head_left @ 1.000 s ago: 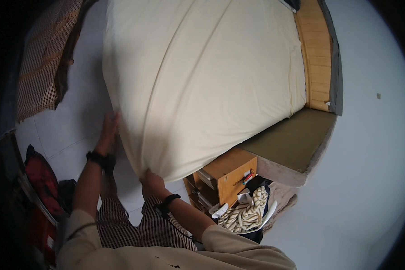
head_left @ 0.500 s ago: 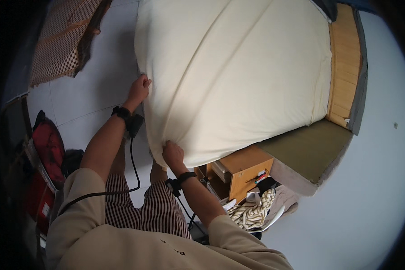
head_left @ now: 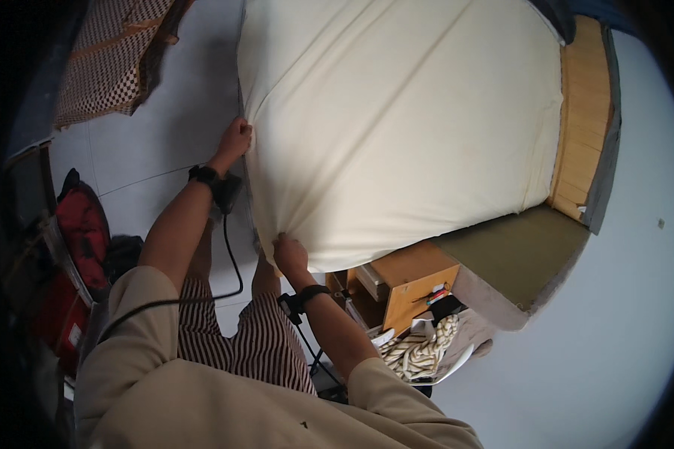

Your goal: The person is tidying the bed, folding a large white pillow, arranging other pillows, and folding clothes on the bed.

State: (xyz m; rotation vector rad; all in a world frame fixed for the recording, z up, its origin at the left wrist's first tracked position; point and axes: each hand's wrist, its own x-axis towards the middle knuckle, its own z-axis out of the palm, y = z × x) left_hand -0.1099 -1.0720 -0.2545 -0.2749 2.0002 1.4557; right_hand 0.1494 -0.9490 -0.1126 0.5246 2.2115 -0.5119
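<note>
A cream fitted sheet (head_left: 397,135) covers the mattress and fills the upper middle of the head view. My left hand (head_left: 236,137) is closed on the sheet's edge at the mattress's left side. Closer to me, my right hand (head_left: 290,254) grips the same sheet near the mattress's near corner, its fingers curled into the cloth. Creases fan out from my right hand across the sheet, and a long fold runs toward the far side. The fingertips of both hands are partly hidden by the cloth.
Right of the near corner stands a wooden cabinet (head_left: 416,288) with open compartments. Beside it are an olive-topped padded base (head_left: 517,254) and a basket with striped cloth (head_left: 427,352). A wooden headboard (head_left: 579,112) borders the bed's right. A red bag (head_left: 82,239) and a checkered-covered piece (head_left: 112,75) lie left.
The bed has shifted slightly rightward in view. Around my hands the sheet is pulled tauter, with sharper creases running from my right hand. Both hands keep their hold.
</note>
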